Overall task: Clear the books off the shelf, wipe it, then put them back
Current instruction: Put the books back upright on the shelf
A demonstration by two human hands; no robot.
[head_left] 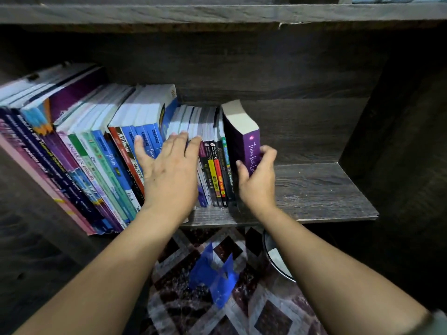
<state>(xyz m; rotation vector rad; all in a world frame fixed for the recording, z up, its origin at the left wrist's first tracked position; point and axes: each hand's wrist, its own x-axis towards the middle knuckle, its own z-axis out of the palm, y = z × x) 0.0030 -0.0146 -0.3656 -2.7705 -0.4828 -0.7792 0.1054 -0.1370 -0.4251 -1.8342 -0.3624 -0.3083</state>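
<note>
While both forearms reach in over the patterned rug (pixel 183 308), a blue object (pixel 214 276) lies on it below and between the wrists, too blurred to name, and a dark round rim (pixel 278 264) peeks out beside the right forearm. Up at the shelf (pixel 321 189) now: the left hand (pixel 169 175) is spread flat, fingers straight, pressing against the spines of the row of books (pixel 108 160). Just right of it, thin paperbacks with yellow and red spines (pixel 215 175) stand upright between the hands. The right hand (pixel 257 177) curls thumb and fingers round the purple book (pixel 244 139) at the row's end, which tilts slightly. Bare dark board stretches right of that hand, the back panel (pixel 278 73) beyond.
</note>
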